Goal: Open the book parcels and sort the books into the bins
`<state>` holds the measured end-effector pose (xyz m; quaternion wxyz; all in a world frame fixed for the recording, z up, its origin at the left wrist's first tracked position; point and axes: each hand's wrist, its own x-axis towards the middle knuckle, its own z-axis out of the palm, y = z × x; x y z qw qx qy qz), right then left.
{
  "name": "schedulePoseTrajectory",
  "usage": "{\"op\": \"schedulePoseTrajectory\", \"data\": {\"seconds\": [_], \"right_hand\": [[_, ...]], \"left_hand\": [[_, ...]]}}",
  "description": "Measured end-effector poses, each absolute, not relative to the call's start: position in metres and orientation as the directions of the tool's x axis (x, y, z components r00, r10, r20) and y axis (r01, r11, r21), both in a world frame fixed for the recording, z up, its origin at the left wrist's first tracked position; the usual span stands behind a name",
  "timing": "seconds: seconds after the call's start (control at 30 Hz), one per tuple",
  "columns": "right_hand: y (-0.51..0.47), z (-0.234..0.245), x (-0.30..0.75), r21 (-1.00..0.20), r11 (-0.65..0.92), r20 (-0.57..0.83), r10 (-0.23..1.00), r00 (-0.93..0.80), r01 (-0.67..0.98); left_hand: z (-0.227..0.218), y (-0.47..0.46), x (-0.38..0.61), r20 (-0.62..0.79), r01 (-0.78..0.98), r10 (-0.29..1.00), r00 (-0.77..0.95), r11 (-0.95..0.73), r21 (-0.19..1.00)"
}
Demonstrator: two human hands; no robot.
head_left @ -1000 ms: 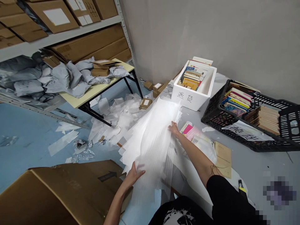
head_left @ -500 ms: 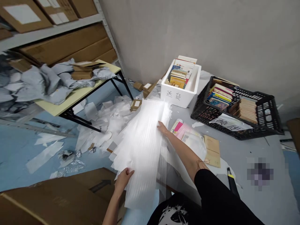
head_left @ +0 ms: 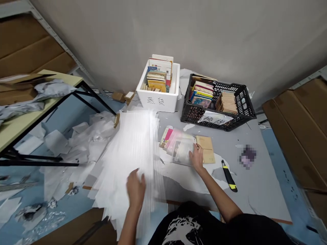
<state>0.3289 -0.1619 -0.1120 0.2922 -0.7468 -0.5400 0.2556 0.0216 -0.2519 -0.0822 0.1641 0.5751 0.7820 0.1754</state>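
A fanned stack of thin white translucent packing sheets (head_left: 133, 143) lies along the left side of the grey table. Over its lower part is my left hand (head_left: 136, 189), thumb and fingers apart, slightly blurred and holding nothing. My right hand (head_left: 197, 157) pinches the right edge of a book in a translucent white sleeve (head_left: 182, 151). Pink-covered books (head_left: 167, 136) show at that sleeve's left. Under and beside my right fingers lies a tan book (head_left: 207, 149). White paper (head_left: 186, 175) spreads beneath these things.
A white foam box (head_left: 158, 102) and a black plastic crate (head_left: 217, 119), both holding books, stand at the back. A black-and-yellow utility knife (head_left: 229, 176) lies to the right. Packing scraps (head_left: 84, 139) litter the floor left; cardboard boxes (head_left: 298, 136) stand at right.
The view has swung right. My right hand has left the sheet stack and reached the sleeved book. My left hand has let go of the stack's edge and opened above it.
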Motion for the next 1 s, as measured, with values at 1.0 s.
{"op": "schedulePoseTrajectory", "data": {"seconds": [1.0], "right_hand": [[-0.227,-0.012,0.349,-0.871,0.3,0.357,0.93,0.082,0.389]], "left_hand": [[-0.033,-0.127,0.171,-0.296,0.392,0.949,0.11,0.232,0.89]]}}
